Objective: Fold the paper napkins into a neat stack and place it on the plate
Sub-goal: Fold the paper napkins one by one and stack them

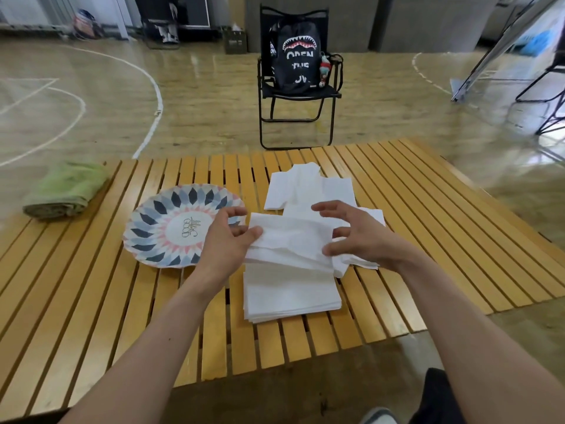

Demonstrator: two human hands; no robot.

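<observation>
Holding one white napkin [289, 240] between them, the left hand [224, 240] pinches its left end and the right hand [359, 237] grips its right end, thumb beneath and fingers spread loosely above. The napkin's long axis runs left to right, and it hangs just above the folded stack [290, 292], which lies nearer the person, so the coming fold likely drops straight down. Loose napkins [308, 188] wait beyond the hands. The plate [159, 228] sits bare just left of the left hand, the nearer one. All rests on a slatted wooden table [428, 209]; a green towel [65, 189] lies far left, a chair [298, 96] stands beyond.
</observation>
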